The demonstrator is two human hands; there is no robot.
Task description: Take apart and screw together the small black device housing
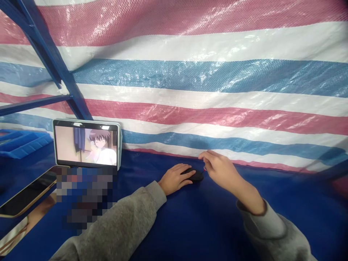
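A black computer mouse (196, 175) lies on the dark blue tabletop (190, 224). My left hand (174, 178) rests around its left side, with the fingers over the top and the thumb along the near edge. Just right of the mouse, my right hand (219, 168) is raised with its fingers curled into a pinch. A small reddish and blue bit (205, 168) shows below those fingers, between the hand and the mouse. What it belongs to is hidden by the hand.
A tablet (87, 143) playing a cartoon stands at the left. Before it are a phone (29, 192) and a pixelated patch. A blue plastic tray (24, 143) sits farther left. Behind hangs a striped sheet (190, 76), with a blue metal frame (51, 50) at the left.
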